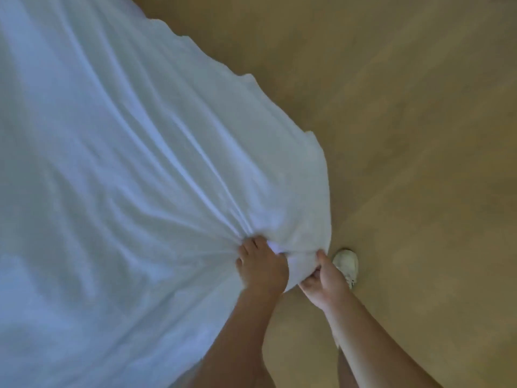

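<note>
1 white sheet (126, 163) fills the left of the view, its creases fanning out from the near corner, beside a tan floor (405, 135). 2 hands grasp that corner: the left hand (263, 267) clenches bunched cloth and the right hand (326, 278) pinches the edge just beside it. 1 white shoe (347, 264) stands behind the right hand.

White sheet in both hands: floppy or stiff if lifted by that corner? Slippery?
Likely floppy: the white fabric sheet bunches into tight folds where the left hand and right hand grip it. Probably not slippery, since the bunched cloth gives plenty to hold. A pull would likely stretch it along its long creases rather than move it as one piece.
</note>
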`<control>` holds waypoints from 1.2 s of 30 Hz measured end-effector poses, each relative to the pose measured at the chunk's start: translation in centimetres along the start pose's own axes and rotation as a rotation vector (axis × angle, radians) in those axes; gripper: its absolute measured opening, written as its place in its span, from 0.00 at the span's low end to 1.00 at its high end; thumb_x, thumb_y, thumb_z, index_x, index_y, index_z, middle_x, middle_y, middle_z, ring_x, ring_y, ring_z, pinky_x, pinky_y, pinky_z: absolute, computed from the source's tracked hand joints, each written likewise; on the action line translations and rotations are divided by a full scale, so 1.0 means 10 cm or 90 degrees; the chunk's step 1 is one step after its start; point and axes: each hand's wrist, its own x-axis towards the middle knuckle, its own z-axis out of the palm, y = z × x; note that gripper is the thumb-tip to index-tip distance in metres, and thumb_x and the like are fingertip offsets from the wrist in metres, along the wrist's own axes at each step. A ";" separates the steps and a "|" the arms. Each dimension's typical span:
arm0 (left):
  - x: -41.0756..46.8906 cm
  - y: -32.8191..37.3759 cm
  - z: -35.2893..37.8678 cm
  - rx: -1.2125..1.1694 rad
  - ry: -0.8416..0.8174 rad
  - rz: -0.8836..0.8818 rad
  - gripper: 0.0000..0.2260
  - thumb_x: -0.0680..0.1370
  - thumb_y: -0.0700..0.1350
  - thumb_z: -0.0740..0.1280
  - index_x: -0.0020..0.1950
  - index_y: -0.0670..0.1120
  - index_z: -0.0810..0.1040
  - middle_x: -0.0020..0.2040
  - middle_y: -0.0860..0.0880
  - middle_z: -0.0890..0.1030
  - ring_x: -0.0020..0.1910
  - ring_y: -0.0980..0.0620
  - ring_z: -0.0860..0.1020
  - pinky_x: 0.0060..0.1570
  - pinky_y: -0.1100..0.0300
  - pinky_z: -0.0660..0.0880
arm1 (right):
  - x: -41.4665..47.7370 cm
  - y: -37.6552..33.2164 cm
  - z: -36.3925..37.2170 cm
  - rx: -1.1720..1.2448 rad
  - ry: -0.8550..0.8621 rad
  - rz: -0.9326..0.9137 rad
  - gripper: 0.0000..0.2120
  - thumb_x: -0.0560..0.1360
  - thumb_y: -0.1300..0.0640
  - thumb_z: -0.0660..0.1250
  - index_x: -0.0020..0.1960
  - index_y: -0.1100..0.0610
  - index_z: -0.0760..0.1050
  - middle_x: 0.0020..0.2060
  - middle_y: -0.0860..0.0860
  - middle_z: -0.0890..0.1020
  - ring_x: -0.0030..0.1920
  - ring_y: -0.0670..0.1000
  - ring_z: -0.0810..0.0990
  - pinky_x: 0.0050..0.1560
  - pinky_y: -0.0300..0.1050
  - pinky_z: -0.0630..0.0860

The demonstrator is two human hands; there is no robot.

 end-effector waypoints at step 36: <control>2.55 1.18 -4.11 -0.436 -0.235 -0.001 0.15 0.81 0.50 0.58 0.56 0.41 0.75 0.51 0.47 0.76 0.49 0.49 0.73 0.48 0.60 0.66 | -1.22 -4.76 4.34 -1.530 -0.132 -0.403 0.06 0.78 0.53 0.59 0.48 0.53 0.73 0.45 0.48 0.80 0.44 0.50 0.78 0.43 0.45 0.72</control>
